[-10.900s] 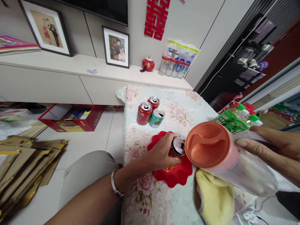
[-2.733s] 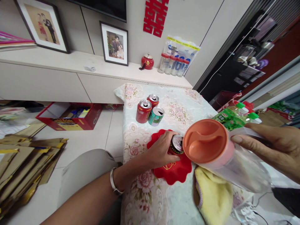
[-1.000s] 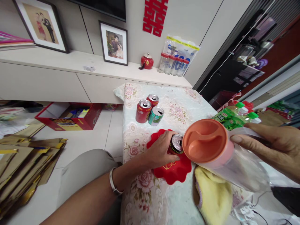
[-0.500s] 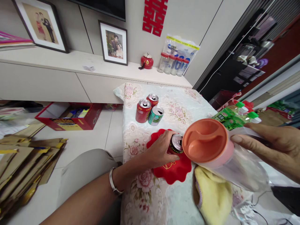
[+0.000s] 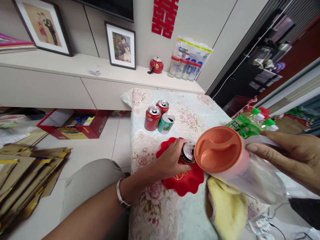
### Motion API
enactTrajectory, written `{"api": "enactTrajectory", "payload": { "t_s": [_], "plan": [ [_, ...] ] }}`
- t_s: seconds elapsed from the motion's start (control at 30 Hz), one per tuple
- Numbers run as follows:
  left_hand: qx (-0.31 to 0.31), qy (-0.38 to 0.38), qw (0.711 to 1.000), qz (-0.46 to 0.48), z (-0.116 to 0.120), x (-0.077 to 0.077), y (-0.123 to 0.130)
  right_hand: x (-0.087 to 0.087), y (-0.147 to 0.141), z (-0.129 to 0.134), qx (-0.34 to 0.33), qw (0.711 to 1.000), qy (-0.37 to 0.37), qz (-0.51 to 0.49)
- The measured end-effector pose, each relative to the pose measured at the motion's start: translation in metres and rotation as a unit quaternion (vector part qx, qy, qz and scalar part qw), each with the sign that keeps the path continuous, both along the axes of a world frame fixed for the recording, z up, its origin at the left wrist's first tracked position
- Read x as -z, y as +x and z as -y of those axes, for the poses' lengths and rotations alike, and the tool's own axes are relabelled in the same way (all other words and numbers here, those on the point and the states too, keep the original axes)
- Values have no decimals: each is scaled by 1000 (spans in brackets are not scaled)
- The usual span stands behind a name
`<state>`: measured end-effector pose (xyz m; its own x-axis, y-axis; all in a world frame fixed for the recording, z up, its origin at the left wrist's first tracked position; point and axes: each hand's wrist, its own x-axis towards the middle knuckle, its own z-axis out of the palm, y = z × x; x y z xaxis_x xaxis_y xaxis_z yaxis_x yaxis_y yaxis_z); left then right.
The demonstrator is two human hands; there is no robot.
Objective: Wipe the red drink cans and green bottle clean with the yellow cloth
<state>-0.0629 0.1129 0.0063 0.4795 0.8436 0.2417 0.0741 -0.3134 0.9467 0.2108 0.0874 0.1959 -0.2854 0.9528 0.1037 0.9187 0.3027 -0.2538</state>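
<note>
My left hand [image 5: 172, 158] is wrapped round an opened drink can [image 5: 188, 152] with a dark rim, upright over a red scalloped tray [image 5: 192, 185]. From the right, my right hand [image 5: 290, 153] grips the handle of a clear pitcher [image 5: 260, 181] with an orange lid [image 5: 218, 150]. The pitcher is tilted, and its lid edge meets the can's top. Whether liquid is flowing I cannot tell. Behind the tray stand two red cans, the nearer red can [image 5: 152, 120] and the farther red can [image 5: 163, 106], beside a green can [image 5: 166, 124]; all look opened.
A yellow cloth [image 5: 228, 206] lies on the flowered tablecloth [image 5: 190, 96], under the pitcher. Green-capped bottles [image 5: 250, 123] stand at the right edge. A red box [image 5: 75, 128] and flattened cardboard [image 5: 32, 176] are on the floor at left. Glass jars [image 5: 183, 69] line the back shelf.
</note>
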Motion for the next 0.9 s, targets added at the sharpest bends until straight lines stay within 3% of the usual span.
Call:
{"api": "enactTrajectory", "payload": {
  "t_s": [0.9],
  "plan": [
    [0, 3, 1000, -11, 0, -1, 0, -2, -1, -1, -22, 1000, 13, -9]
  ]
}}
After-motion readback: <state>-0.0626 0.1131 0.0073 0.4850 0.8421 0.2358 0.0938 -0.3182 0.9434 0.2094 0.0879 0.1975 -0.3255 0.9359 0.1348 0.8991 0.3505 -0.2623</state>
